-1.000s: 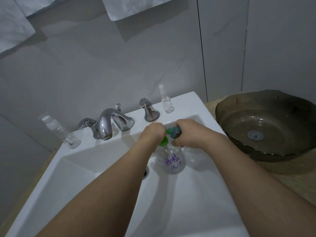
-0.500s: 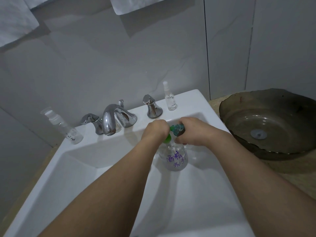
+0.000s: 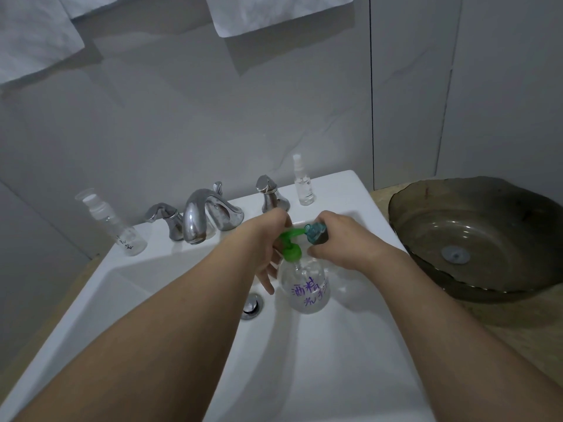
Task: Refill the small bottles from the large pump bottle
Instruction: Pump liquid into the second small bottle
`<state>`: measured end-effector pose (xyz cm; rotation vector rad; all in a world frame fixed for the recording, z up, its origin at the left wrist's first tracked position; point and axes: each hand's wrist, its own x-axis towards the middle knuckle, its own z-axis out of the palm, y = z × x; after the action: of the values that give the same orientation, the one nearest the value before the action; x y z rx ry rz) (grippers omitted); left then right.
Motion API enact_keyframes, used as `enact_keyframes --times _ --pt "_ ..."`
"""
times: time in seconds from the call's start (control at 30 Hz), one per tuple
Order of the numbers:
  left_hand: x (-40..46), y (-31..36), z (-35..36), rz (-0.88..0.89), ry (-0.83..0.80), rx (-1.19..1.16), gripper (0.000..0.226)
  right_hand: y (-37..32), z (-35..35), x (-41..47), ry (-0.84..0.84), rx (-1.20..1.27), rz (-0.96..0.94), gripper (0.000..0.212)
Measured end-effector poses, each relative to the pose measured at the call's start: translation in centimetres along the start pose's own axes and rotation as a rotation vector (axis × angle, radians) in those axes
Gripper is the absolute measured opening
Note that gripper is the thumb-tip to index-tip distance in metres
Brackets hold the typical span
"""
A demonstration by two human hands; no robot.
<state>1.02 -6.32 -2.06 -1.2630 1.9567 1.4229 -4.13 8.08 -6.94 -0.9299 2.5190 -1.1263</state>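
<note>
Head view:
Large pump bottle (image 3: pixel 308 287): clear, purple handwriting on its side, standing inside the white sink (image 3: pixel 350 345) just right of the drain plug (image 3: pixel 252 306).
Pump head (image 3: pixel 291 242): green, nozzle pointing right toward a small teal bottle (image 3: pixel 316 234).
Small teal bottle: tilted, its mouth right at the nozzle tip — whether touching, cannot tell.
Right hand (image 3: pixel 344 239): fingers curled round the small teal bottle, gripping it just above the big bottle's shoulder.
Left hand (image 3: pixel 268 239): against the left side of the pump; lower fingers hang straight and loose beside the bottle, upper fingers hidden behind the green head, so grasp on the pump cannot be told.
Small spray bottle, left (image 3: pixel 114 225): clear, white sprayer under a clear cap, leaning on the sink's back ledge left of the faucet (image 3: pixel 201 216).
Small spray bottle, right (image 3: pixel 303 184): clear, slim, upright on the back ledge beside the right tap handle (image 3: pixel 269 193).
Left tap handle (image 3: pixel 163 214): chrome, just left of the spout.
Glass basin (image 3: pixel 487 239): dark, smoky, wavy-rimmed — on the counter right of the sink, well apart from both hands.
Towels (image 3: pixel 274 13): white, hanging on the grey wall above.
</note>
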Motion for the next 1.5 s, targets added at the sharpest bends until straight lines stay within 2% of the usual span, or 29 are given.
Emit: enact_keyframes --times 0.2,0.47,0.77,0.93,1.07,1.13,1.33,1.5 --pt "-0.3 -0.1 0.4 -0.024 0.057 -0.037 0.046 0.0 0.1 0.1 0.010 -0.006 0.006 0.036" --pt "-1.0 -0.2 1.9 -0.030 0.191 -0.004 0.053 -0.1 0.3 0.1 0.014 -0.047 -0.007 0.036" --pt "-1.7 0.2 2.9 0.118 0.307 0.056 0.035 0.1 0.4 0.2 0.004 -0.065 0.001 0.038" --pt "-1.4 -0.2 3.3 0.152 0.366 0.113 0.037 0.1 0.4 0.2 -0.018 -0.085 0.013 0.039" --pt "-1.3 -0.1 3.1 0.170 0.352 0.123 0.037 0.1 0.5 0.2 -0.026 -0.066 0.020 0.037" --pt "-1.3 -0.1 2.9 0.150 0.307 0.045 0.037 0.2 0.5 0.2 -0.034 -0.053 0.026 0.035" --pt "-1.2 -1.2 1.6 0.070 0.178 -0.026 0.051 0.4 0.6 -0.3 -0.028 0.027 0.039 0.029" --pt "-1.5 -2.3 0.9 0.172 0.180 -0.119 0.050 0.4 0.5 -1.4 0.060 0.125 0.075 0.030"
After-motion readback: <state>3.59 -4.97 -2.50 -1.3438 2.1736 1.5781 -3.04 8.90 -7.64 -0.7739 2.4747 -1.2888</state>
